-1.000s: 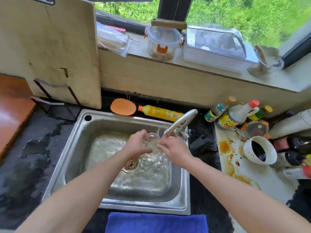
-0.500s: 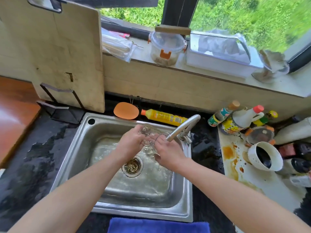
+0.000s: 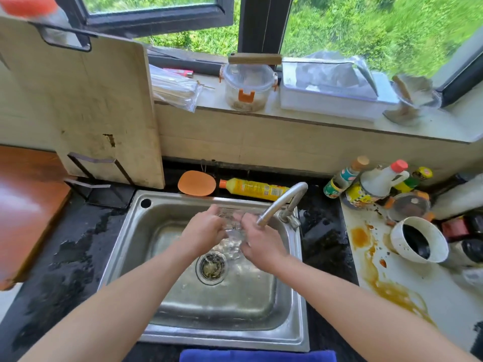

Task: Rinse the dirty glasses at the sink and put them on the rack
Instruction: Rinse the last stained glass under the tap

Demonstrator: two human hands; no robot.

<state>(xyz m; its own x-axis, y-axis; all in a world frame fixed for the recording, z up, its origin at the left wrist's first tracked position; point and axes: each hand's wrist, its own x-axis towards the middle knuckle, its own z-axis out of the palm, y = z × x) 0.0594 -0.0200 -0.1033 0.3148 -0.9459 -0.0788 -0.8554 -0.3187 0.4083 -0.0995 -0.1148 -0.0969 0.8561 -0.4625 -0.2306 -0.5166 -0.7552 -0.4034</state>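
1 blue cloth [image 3: 256, 356] is lying along the bottom edge of the frame, just in front of the steel sink [image 3: 222, 338], whose drain strainer [image 3: 211, 267] is sitting in the middle of the basin. Just beyond the strainer, 2 hands are meeting over the basin. The left hand [image 3: 202, 231] is curling its fingers round a clear glass [image 3: 231, 223] from the left, and the right hand [image 3: 261, 245] is gripping the same glass from the right, so neither is free. The glass is hanging above the basin at frame centre, just beside and below the mouth of the tap [image 3: 283, 202]. Water [image 3: 231, 245] seems to be spilling from it toward the strainer, though blur is making that hard to confirm. I am judging that the rinsing step is under way for this 1 glass, with racking not yet done. The next move is calling for tipping the water out, keeping a firm hold on the wet glass and carrying it clear of the spout. No glass rack is showing plainly. A black wire stand [image 3: 99, 186] at left centre is propping a wooden cutting board [image 3: 86, 108], so I cannot tell where the glass is going. Farther back, a yellow bottle [image 3: 254, 189] is lying behind the sink, and a clear tub [image 3: 248, 87] is standing on the windowsill [image 3: 313, 118] at upper centre.
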